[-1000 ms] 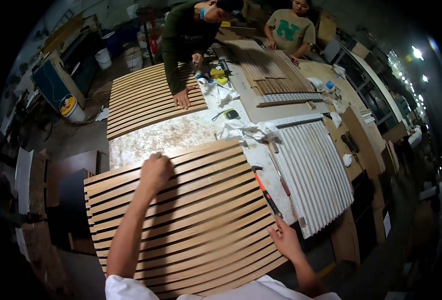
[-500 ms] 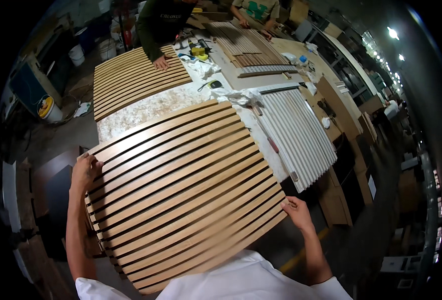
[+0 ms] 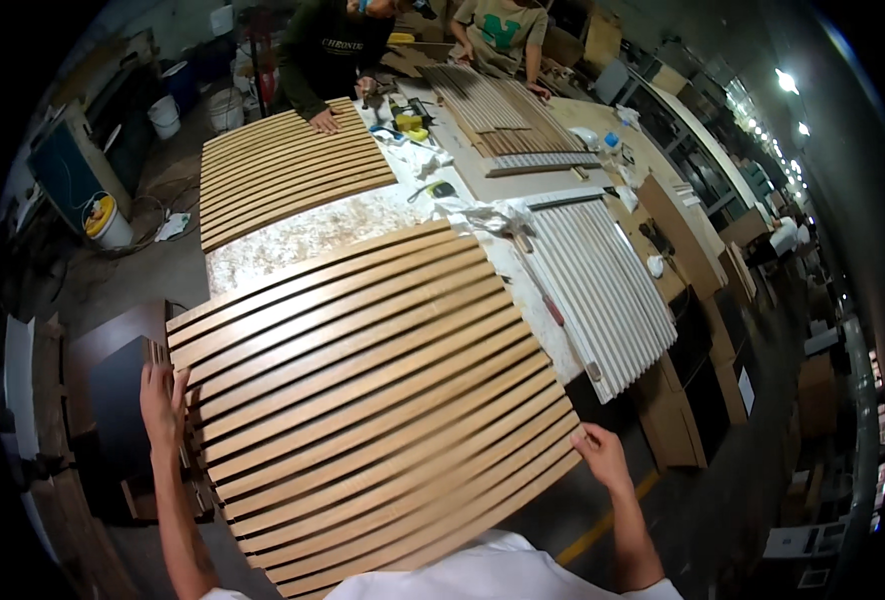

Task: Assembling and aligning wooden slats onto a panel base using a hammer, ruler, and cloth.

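A large light-wood slatted panel [image 3: 363,390] lies in front of me, its near edge close to my white shirt. My left hand [image 3: 166,405] is at the panel's left edge, fingers stretched and apart, the thumb side touching or very near the slat ends. With my right hand [image 3: 605,457] I pinch the panel's right near corner, thumb on top and the other fingers partly hidden. Under the far edge of the panel shows a paint-spotted white tabletop [image 3: 293,232].
A second slatted panel [image 3: 293,170] lies beyond, under a co-worker's hand [image 3: 325,121]. White ribbed strips [image 3: 603,290] lie to the right, brown slats [image 3: 508,110] farther back. A tape measure [image 3: 441,189] and crumpled white sheeting [image 3: 488,213] sit between. Buckets [image 3: 110,222] stand at left.
My left hand has left the panel's far left corner and slid nearer along its left edge, its fingers opening. My right hand keeps its pinch. A co-worker's other hand has come into view.
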`<state>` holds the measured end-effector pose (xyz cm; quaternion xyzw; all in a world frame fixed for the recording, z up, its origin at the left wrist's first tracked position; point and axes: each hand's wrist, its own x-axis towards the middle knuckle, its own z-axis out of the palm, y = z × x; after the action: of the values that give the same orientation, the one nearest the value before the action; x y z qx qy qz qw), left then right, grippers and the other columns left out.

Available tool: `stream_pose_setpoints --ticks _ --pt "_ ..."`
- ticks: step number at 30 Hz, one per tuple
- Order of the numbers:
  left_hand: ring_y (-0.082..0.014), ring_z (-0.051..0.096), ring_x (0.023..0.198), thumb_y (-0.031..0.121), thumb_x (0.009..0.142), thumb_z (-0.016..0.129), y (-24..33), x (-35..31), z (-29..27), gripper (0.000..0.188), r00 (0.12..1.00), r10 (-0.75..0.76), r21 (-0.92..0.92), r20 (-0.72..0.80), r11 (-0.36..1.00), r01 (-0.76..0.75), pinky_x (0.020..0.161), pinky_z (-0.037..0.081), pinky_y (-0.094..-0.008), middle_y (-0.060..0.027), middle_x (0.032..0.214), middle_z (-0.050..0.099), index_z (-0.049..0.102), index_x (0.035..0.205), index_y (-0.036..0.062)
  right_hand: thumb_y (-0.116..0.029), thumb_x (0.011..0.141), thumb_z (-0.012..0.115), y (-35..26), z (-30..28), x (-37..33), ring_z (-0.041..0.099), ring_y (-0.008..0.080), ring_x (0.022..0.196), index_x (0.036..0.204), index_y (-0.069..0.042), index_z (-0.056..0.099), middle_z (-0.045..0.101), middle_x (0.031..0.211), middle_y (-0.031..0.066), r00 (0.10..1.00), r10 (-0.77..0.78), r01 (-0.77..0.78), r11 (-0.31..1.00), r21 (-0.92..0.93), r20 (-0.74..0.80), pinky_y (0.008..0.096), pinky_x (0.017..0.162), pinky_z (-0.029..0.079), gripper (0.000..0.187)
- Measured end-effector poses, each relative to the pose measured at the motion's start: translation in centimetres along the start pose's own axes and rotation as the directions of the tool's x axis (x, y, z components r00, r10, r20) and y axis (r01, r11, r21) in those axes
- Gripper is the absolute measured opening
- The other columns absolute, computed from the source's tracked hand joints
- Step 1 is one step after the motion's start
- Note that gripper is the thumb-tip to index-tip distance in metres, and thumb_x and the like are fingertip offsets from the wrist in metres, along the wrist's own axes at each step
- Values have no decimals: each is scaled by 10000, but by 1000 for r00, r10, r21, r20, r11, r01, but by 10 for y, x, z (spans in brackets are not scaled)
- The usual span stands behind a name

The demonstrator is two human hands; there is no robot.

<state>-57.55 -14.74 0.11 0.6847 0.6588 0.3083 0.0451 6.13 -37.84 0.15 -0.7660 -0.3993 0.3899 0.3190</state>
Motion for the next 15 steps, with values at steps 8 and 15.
stream_pose_setpoints --ticks 8,15 --pt "-216 596 936 377 1030 449 38 -286 -54 460 466 -864 -241 189 419 875 831 464 -311 -136 1034 627 552 1184 -44 -6 827 723 10 -14 -21 505 152 1196 1438 36 379 506 1360 89 969 78 -159 922 353 233 285 1007 416 702" --pt "-259 639 1024 428 1013 443 114 -317 -55 533 350 -778 -700 521 -156 697 872 526 -388 -144 1152 633 508 1266 -36 -103 911 660 34 -21 10 572 110 1027 1293 46 542 629 1146 67 979 46 -107 945 310 197 244 895 460 427"
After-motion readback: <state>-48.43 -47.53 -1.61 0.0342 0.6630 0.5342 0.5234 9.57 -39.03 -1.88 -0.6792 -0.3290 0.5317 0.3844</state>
